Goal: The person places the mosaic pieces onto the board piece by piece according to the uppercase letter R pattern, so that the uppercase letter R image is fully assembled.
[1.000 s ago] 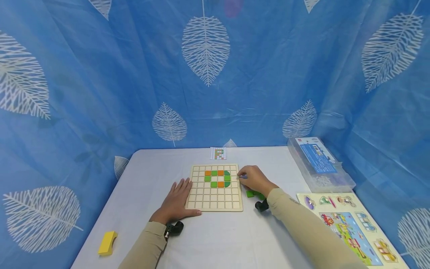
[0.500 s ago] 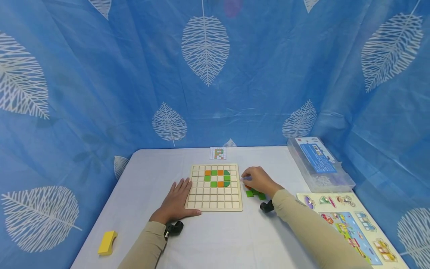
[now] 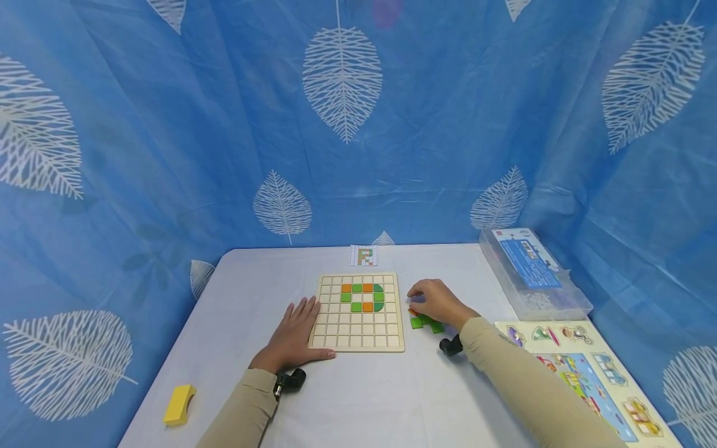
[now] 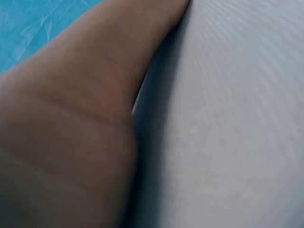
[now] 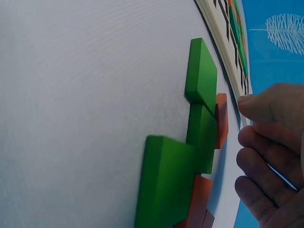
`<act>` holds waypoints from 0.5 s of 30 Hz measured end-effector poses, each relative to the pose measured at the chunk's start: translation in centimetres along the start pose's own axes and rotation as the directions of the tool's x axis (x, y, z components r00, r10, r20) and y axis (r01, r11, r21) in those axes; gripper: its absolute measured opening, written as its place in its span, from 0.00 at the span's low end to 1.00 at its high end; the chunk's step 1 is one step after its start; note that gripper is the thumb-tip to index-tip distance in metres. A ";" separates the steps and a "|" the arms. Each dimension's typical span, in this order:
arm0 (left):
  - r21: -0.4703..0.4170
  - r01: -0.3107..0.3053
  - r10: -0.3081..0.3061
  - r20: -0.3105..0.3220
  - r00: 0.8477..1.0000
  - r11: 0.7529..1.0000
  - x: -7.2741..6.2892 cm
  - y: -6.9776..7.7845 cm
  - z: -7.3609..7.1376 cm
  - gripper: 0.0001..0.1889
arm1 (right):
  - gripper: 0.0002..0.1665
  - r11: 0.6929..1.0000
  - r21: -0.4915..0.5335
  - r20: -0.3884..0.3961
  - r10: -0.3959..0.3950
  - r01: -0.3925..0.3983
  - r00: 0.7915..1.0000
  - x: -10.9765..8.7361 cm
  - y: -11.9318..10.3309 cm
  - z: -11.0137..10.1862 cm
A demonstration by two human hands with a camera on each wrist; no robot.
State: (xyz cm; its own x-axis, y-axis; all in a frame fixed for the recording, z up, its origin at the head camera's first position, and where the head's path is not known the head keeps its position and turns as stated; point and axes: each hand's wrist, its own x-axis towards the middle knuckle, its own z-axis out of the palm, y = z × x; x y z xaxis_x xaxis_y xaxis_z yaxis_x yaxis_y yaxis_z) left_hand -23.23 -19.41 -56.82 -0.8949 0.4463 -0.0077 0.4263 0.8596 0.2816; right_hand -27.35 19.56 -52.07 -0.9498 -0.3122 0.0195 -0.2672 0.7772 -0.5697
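Observation:
A square wooden grid board (image 3: 332, 331) lies mid-table, with green and orange tiles (image 3: 357, 307) set in a ring on its upper part; two dark green tiles there have rounded corners. My left hand (image 3: 289, 334) lies flat at the board's left edge, fingers straight, thumb near its lower corner. To the right of the board, my right hand (image 3: 439, 302) hovers over a small pile of loose tiles. In the right wrist view its fingers are loosely bent with nothing visible between them, beside green tiles (image 5: 166, 183) and an orange tile (image 5: 222, 119).
A small printed pattern card (image 3: 363, 256) lies behind the board. At the right stand a clear plastic box (image 3: 534, 305) and a picture puzzle board (image 3: 523, 354). A yellow arched block (image 3: 178, 406) sits at the front left. Blue leaf-print curtain (image 3: 392, 155) surrounds the table.
My right hand has moved from the board's right edge a little further right and toward me, uncovering more of the loose tiles. My left hand has not moved.

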 end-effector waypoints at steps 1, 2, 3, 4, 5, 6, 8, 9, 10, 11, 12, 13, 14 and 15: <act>0.002 0.003 -0.003 0.006 1.000 1.000 0.0 0.0 0.0 0.72 | 0.12 1.000 0.000 0.002 0.001 -0.001 1.000 0.0 0.0 0.0; 0.002 0.000 0.000 0.003 1.000 1.000 0.0 -0.1 0.0 0.72 | 0.13 1.000 0.000 0.003 0.002 -0.002 1.000 -0.1 0.1 0.0; 0.003 -0.001 0.001 0.000 1.000 1.000 0.0 -0.1 0.1 0.72 | 0.13 1.000 -0.001 0.004 0.006 -0.006 1.000 -0.1 0.2 0.0; 0.004 -0.005 0.005 -0.005 1.000 1.000 0.0 -0.1 0.1 0.72 | 0.13 1.000 -0.002 0.004 0.008 -0.008 1.000 -0.1 0.3 0.0; 0.007 -0.004 0.004 0.000 1.000 1.000 0.0 -0.1 0.0 0.72 | 0.13 1.000 -0.002 0.004 0.012 -0.012 1.000 -0.1 0.3 0.0; 0.002 -0.008 0.008 -0.005 1.000 1.000 -0.1 -0.1 0.0 0.71 | 0.13 1.000 -0.001 0.005 0.017 -0.017 1.000 -0.1 0.4 0.0; -0.002 -0.011 0.011 -0.008 1.000 1.000 -0.1 0.0 -0.1 0.71 | 0.13 1.000 0.006 0.008 0.028 -0.028 1.000 -0.1 0.4 -0.1; -0.006 -0.012 0.012 -0.009 1.000 1.000 -0.2 0.1 -0.2 0.71 | 0.13 0.999 0.009 0.009 0.032 -0.032 0.999 -0.1 0.4 -0.1; -0.009 -0.014 0.013 -0.009 1.000 1.000 -0.2 0.1 -0.2 0.71 | 0.13 0.999 0.012 0.010 0.033 -0.033 0.999 -0.2 0.4 -0.1; -0.010 -0.012 0.012 -0.008 1.000 1.000 -0.2 0.2 -0.2 0.71 | 0.13 0.999 0.017 0.011 0.036 -0.036 0.999 -0.2 0.4 -0.1; -0.010 -0.015 0.015 -0.015 1.000 1.000 -0.2 0.2 -0.2 0.71 | 0.13 0.999 0.022 0.012 0.036 -0.037 0.999 -0.3 0.4 -0.1; -0.004 -0.014 0.014 -0.016 1.000 1.000 -0.2 0.2 -0.2 0.71 | 0.13 0.999 0.027 0.013 0.035 -0.035 0.999 -0.3 0.4 -0.1; 0.000 -0.013 0.013 -0.015 1.000 1.000 -0.2 0.1 -0.1 0.71 | 0.13 0.999 0.031 0.013 0.031 -0.032 0.999 -0.4 0.5 -0.1; 0.000 -0.017 0.017 -0.023 1.000 1.000 -0.2 0.2 -0.1 0.70 | 0.13 0.999 0.033 0.012 0.026 -0.027 1.000 -0.4 0.5 0.0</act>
State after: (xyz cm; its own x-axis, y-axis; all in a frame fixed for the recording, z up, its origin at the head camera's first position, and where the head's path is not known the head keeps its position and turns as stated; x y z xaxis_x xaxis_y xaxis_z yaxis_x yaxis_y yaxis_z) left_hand -23.03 -19.38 -56.65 -0.8905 0.4547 0.0189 0.4411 0.8522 0.2815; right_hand -27.09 20.12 -52.35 -0.9545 -0.2981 -0.0054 -0.2361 0.7666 -0.5972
